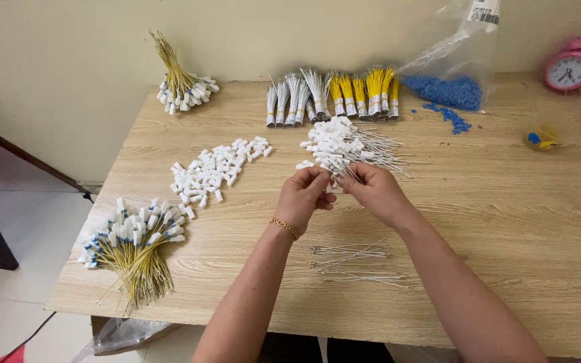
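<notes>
Closest to me are a few loose thin wires [354, 263] lying on the wooden table [506, 222], just below my forearms. Hard to make out what's actually between my fingertips, it's tiny and half covered. My left hand [302, 196] and right hand [373, 190] meet fingertip to fingertip, both pinched shut on a small white connector piece [331, 176] at the near edge of the white-capped wire pile [345, 144]. Bag of blue bits [453, 84] is cut off up top.

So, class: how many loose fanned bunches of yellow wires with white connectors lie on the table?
2: one bunch at the back left corner, one bunch at the front left edge. The banded yellow bundles at the back are not counted.
</notes>
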